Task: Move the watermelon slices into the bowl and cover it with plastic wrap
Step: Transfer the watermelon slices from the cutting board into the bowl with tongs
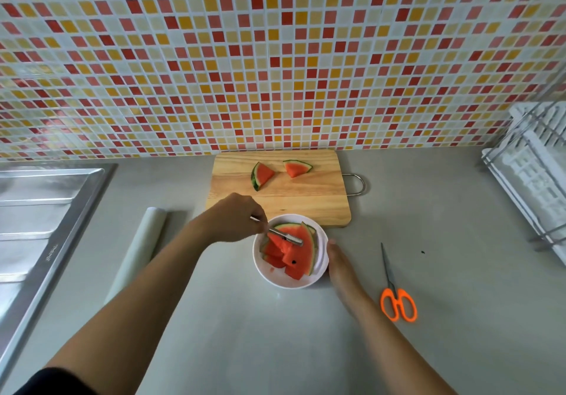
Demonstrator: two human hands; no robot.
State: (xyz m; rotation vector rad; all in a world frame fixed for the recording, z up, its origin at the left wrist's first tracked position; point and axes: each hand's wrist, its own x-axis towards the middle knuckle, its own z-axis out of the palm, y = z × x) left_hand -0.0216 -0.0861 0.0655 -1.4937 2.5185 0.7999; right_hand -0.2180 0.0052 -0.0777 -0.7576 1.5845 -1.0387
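Observation:
A white bowl (pixel 275 281) sits on the grey counter in front of a wooden cutting board (pixel 284 198). Several watermelon slices (pixel 294 253) lie in the bowl. Two more slices, one at the left (pixel 261 175) and one at the right (pixel 296 167), remain on the board. My left hand (pixel 235 220) grips metal tongs (pixel 286 236) whose tips reach into the bowl over the slices. My right hand (pixel 338 261) rests with straight fingers against the bowl's right rim. A roll of plastic wrap (pixel 139 250) lies on the counter at the left.
Orange-handled scissors (pixel 396 293) lie right of the bowl. A steel sink (pixel 39 217) fills the left side. A white dish rack (pixel 533 167) stands at the far right. A tiled wall rises behind the board.

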